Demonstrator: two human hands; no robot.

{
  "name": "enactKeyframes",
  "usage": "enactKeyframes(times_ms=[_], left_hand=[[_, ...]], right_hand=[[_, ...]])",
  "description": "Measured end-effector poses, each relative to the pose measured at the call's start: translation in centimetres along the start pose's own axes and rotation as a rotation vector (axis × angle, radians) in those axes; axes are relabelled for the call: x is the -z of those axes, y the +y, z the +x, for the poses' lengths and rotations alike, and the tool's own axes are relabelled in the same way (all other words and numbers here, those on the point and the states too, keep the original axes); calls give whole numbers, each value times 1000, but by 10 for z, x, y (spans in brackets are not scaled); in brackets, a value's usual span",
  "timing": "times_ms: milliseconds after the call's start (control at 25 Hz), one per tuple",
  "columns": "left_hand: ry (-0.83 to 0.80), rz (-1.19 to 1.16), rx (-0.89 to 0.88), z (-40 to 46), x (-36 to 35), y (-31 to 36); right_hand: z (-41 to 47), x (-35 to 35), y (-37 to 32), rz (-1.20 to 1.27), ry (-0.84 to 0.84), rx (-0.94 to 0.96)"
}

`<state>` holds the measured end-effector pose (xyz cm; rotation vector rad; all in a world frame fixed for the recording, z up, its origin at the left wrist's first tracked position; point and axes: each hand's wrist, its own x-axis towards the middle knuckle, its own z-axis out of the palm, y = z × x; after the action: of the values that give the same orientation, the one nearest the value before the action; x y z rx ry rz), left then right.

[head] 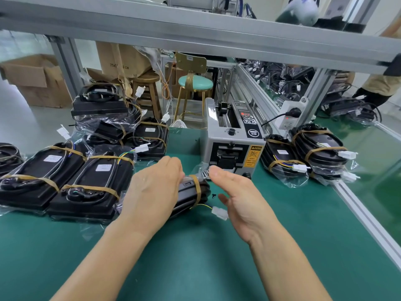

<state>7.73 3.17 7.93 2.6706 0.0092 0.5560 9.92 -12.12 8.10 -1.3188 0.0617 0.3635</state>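
The grey box-shaped tape-dispensing machine is carrying a round white-ringed badge on its black top strip, reading "SEMI" above characters too small to make out. On the machine's front right, a yellow warning label is showing a crossed-out pictogram, and its print is blurring beyond reading. Red digits are glowing on the machine's top panel, illegible. Far behind and left of the machine, a tall brown cardboard box is displaying black print "75x5… 0 CM", its middle unreadable. White stickers on black plastic units left of the machine are showing print too small to read.
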Motion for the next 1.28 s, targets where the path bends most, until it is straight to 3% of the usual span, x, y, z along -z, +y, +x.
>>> enactKeyframes(times_ms=[280,520,1280], left_hand=[[38,-110,142,6,-5,-4],[60,-158,206,6,-6,-6],[33,-262,219,7,-2,-5]], right_hand=[[-3,-16,19,-197,98,122],[-2,-21,23,-205,128,155],[0,-32,35,-542,332,290]])
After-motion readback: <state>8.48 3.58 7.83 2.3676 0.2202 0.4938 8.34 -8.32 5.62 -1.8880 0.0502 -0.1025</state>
